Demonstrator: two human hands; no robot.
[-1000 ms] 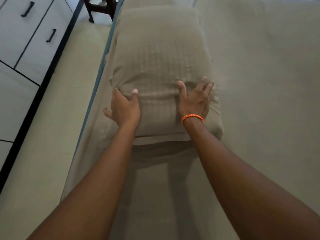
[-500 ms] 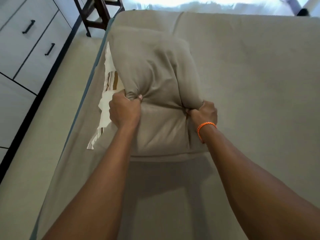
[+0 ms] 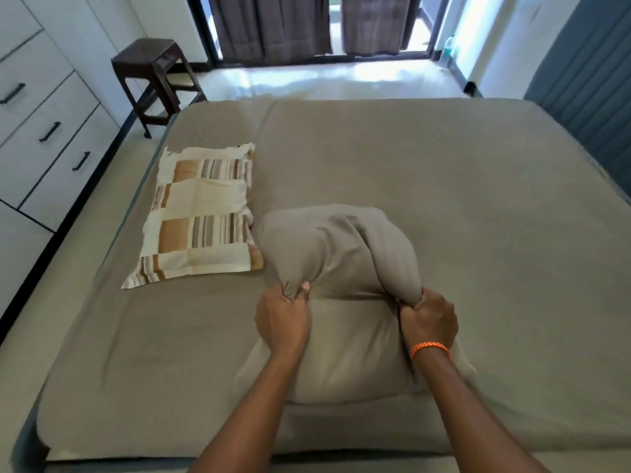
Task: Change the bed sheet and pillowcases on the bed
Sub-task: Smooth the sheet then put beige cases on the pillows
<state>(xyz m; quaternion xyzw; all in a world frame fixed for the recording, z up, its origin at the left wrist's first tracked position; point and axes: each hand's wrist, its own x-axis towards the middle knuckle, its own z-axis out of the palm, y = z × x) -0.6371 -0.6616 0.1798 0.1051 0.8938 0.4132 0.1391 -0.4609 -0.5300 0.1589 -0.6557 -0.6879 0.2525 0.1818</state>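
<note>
2 hands, L hand (image 3: 281,320) & R hand (image 3: 428,319), clenching 1 taupe pillow (image 3: 336,268), 1 striped pillow (image 3: 201,213) beside

two pillows (image 3: 201,216) (image 3: 338,302), two hands (image 3: 283,322) (image 3: 428,322), one stool (image 3: 153,73)

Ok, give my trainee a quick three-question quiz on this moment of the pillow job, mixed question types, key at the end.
1. True or false: both hands have a grip on the taupe pillow.
2. Where does the striped pillow lie relative to the taupe one?
A. under it
B. beside it, toward the drawers
C. on the stool
3. Fill in: the orange band is on the ____ wrist.

Key:
1. True: the left hand and right hand each bunch the fabric.
2. B; whether the two pillows touch cannot be told.
3. right
</note>
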